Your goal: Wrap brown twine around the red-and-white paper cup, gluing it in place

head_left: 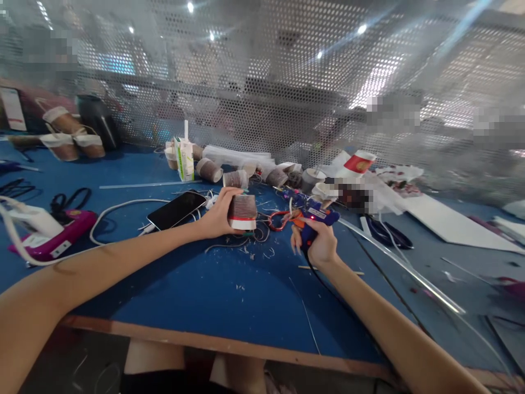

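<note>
My left hand (218, 214) is closed around a paper cup (243, 209) wrapped in brown cord, with a white and red band bare at its lower end. The cup lies on its side in my grasp, above the blue table (246, 295). To its right, my right hand (324, 245) grips the handle of a blue glue gun (320, 214) with an orange trigger and a small red light glowing on its side. The gun's nozzle points away from me and is apart from the cup. Between both hands lie red-handled scissors (275, 221). Pale glue scraps (246, 253) dot the table below the cup.
A phone (178, 210) and a purple power strip (61, 235) with white cables are on the left. Several cord-wrapped cups (209, 170), a drink carton (185, 158) and a red paper cup (359, 164) stand behind. Clear glue sticks (404, 265) lie at right, before a mesh screen (229, 93).
</note>
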A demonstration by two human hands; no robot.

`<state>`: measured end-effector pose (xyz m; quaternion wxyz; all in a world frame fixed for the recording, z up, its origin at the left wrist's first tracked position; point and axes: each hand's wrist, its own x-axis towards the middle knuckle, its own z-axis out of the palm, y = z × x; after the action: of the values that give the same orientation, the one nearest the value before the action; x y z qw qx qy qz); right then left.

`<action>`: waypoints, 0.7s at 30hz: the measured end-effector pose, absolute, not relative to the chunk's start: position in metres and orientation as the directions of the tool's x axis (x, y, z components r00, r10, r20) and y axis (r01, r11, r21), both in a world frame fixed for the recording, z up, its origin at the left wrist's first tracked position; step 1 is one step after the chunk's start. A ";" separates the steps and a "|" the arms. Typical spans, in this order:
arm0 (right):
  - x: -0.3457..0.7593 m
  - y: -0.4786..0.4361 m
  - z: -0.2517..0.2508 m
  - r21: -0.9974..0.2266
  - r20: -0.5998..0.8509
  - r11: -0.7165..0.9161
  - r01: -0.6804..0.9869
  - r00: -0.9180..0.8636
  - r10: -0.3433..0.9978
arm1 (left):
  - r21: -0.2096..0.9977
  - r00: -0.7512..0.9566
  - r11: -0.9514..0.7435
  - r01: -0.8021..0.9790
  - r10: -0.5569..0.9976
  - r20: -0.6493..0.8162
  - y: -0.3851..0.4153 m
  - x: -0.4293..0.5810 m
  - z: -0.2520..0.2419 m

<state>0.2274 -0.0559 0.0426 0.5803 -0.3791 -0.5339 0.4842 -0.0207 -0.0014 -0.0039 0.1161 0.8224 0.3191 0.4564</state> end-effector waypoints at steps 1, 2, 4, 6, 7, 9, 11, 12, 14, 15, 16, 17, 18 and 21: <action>0.229 -0.057 0.041 -0.959 0.247 0.238 -0.155 -0.044 0.968 | 0.460 0.406 -0.778 0.428 0.620 0.671 -0.002 -0.023 -0.003; 0.231 -0.057 0.039 -0.960 0.248 0.239 -0.143 -0.045 0.968 | 0.444 0.431 -0.782 0.438 0.616 0.659 -0.002 -0.026 -0.001; 0.233 -0.056 0.038 -0.961 0.260 0.255 -0.105 -0.036 0.965 | 0.417 0.472 -0.778 0.469 0.620 0.626 -0.003 -0.032 0.003; 0.234 -0.055 0.039 -0.960 0.272 0.269 -0.074 -0.025 0.962 | 0.375 0.499 -0.780 0.502 0.615 0.611 -0.004 -0.038 0.007; 0.234 -0.055 0.039 -0.960 0.273 0.271 -0.063 -0.020 0.962 | 0.349 0.505 -0.786 0.509 0.602 0.619 -0.004 -0.041 0.009; 0.234 -0.055 0.040 -0.962 0.269 0.268 -0.056 -0.019 0.963 | 0.304 0.502 -0.805 0.509 0.564 0.656 -0.005 -0.045 0.013; 0.234 -0.056 0.040 -0.962 0.268 0.267 -0.061 -0.020 0.963 | 0.277 0.496 -0.815 0.508 0.540 0.680 -0.005 -0.047 0.018; 0.234 -0.057 0.040 -0.962 0.267 0.266 -0.064 -0.022 0.963 | 0.274 0.500 -0.814 0.513 0.542 0.675 -0.005 -0.048 0.020; 0.232 -0.059 0.040 -0.964 0.260 0.258 -0.067 -0.030 0.965 | 0.291 0.511 -0.801 0.523 0.569 0.645 -0.004 -0.048 0.023; 0.232 -0.060 0.040 -0.966 0.253 0.250 -0.064 -0.034 0.967 | 0.314 0.508 -0.793 0.523 0.585 0.632 -0.004 -0.047 0.022; 0.231 -0.061 0.040 -0.968 0.245 0.243 -0.059 -0.035 0.969 | 0.343 0.495 -0.785 0.516 0.600 0.628 -0.002 -0.047 0.020; 0.229 -0.062 0.041 -0.970 0.240 0.238 -0.050 -0.034 0.970 | 0.378 0.473 -0.778 0.502 0.612 0.634 -0.001 -0.045 0.017; 0.228 -0.063 0.041 -0.971 0.239 0.237 -0.038 -0.028 0.971 | 0.410 0.445 -0.776 0.480 0.618 0.648 0.002 -0.044 0.012; 0.226 -0.064 0.039 -0.967 0.254 0.254 0.030 0.006 0.967 | 0.478 0.395 -0.776 0.411 0.625 0.674 0.009 -0.040 -0.006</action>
<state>0.2259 -0.0643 0.0395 0.5552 -0.4415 -0.5646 0.4219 -0.0399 0.0087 -0.0059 0.1180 0.8269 0.3132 0.4520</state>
